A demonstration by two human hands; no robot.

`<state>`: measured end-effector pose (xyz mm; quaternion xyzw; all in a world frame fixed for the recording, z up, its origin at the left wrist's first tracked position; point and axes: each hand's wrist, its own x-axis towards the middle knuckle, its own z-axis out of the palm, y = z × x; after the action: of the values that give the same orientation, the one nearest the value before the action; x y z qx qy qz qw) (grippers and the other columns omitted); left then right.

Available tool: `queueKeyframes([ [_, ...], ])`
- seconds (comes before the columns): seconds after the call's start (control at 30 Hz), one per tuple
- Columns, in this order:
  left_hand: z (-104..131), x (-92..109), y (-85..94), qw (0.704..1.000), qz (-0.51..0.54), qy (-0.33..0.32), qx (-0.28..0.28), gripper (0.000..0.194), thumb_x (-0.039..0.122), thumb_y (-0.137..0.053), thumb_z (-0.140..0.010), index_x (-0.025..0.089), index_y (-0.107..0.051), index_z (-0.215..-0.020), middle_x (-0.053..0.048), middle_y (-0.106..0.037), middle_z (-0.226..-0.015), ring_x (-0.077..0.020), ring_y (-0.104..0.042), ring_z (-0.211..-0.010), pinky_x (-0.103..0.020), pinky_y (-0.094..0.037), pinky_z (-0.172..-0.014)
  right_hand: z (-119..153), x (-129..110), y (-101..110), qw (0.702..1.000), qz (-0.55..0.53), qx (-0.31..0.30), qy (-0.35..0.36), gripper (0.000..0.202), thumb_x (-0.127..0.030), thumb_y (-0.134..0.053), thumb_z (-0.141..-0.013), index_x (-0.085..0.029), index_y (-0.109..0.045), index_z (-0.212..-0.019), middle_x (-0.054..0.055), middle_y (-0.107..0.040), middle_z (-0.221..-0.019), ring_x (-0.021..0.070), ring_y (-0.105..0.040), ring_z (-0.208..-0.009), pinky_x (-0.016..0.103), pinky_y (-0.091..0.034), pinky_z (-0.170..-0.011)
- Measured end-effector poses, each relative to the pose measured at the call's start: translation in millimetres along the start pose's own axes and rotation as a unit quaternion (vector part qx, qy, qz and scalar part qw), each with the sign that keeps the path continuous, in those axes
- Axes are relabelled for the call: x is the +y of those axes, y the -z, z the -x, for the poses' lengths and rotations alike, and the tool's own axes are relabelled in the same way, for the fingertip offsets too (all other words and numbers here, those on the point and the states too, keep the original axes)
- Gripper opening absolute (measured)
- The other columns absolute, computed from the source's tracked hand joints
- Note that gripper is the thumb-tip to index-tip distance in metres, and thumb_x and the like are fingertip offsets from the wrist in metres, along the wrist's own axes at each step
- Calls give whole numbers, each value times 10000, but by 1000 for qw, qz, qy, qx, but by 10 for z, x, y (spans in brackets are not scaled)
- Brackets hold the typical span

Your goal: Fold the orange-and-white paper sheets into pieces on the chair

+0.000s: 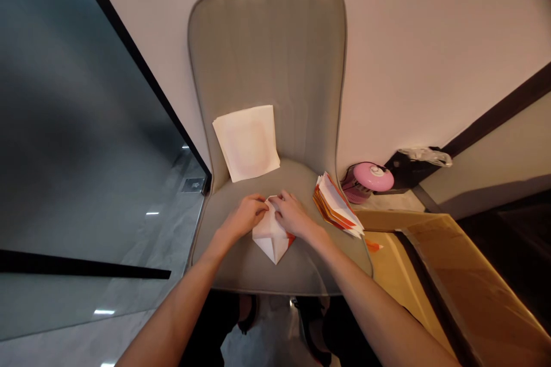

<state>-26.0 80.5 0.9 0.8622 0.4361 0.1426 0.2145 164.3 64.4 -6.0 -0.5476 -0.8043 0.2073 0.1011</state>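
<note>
A partly folded paper (273, 239), white with a red patch at its right side, lies on the grey chair seat (241, 275), a pointed corner towards me. My left hand (250, 213) pinches its upper left edge, and my right hand (293, 213) grips its upper right edge, the fingertips of both close together at the top. A stack of pale square sheets (248, 143) leans against the chair's backrest (267, 46). At the seat's right side lies a pile of folded papers (336, 206) in white, red and orange.
An open cardboard box (477, 281) stands right of the chair, an orange scrap (373, 245) inside. Behind it are a pink round-topped device (373, 176) and a dark box with a plastic bag (426, 155). A glass panel (86, 114) is at left.
</note>
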Motion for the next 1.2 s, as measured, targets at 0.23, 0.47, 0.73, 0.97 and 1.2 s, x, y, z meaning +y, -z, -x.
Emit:
queueKeyframes([
  [0.23,57,27,67,999,-32,-10,-28,305,125,-540,-911,237,-789,-1048,-80,-683,-1177,-213,-646,-1071,-329,-496,-954,-52,-20,-93,998,-19,41,-50,345,-262,-535,-968,-221,-636,-1295,113,-592,-1214,257,-539,-1123,357,-401,-965],
  [0.47,66,66,73,999,-22,-2,-24,308,120,-535,-912,220,-786,-1058,-80,-672,-1143,-194,-640,-1047,-310,-494,-948,-84,-3,-146,996,-25,56,-61,380,-268,-562,-955,-248,-623,-1329,102,-597,-1217,258,-552,-1117,358,-404,-962],
  [0.73,61,54,57,1000,-14,-12,-18,298,115,-543,-912,221,-782,-1054,-73,-681,-1092,-197,-630,-1037,-322,-491,-943,-86,-31,-166,995,-22,70,-71,354,-294,-554,-965,-263,-655,-1303,102,-611,-1190,263,-557,-1123,360,-414,-952],
  [0.97,55,57,58,1000,10,-4,-12,291,102,-532,-911,207,-777,-1029,-72,-682,-1091,-197,-630,-1048,-322,-485,-959,-101,-40,-184,993,-34,82,-83,364,-301,-594,-941,-274,-653,-1299,91,-618,-1170,258,-577,-1093,354,-419,-930],
  [1.2,52,241,108,994,-100,50,-11,312,215,-519,-955,209,-684,-1219,-93,-644,-1147,-236,-612,-1057,-364,-501,-939,-105,-74,-159,992,-28,82,-96,350,-306,-589,-935,-269,-654,-1277,92,-623,-1163,250,-578,-1080,347,-422,-904],
])
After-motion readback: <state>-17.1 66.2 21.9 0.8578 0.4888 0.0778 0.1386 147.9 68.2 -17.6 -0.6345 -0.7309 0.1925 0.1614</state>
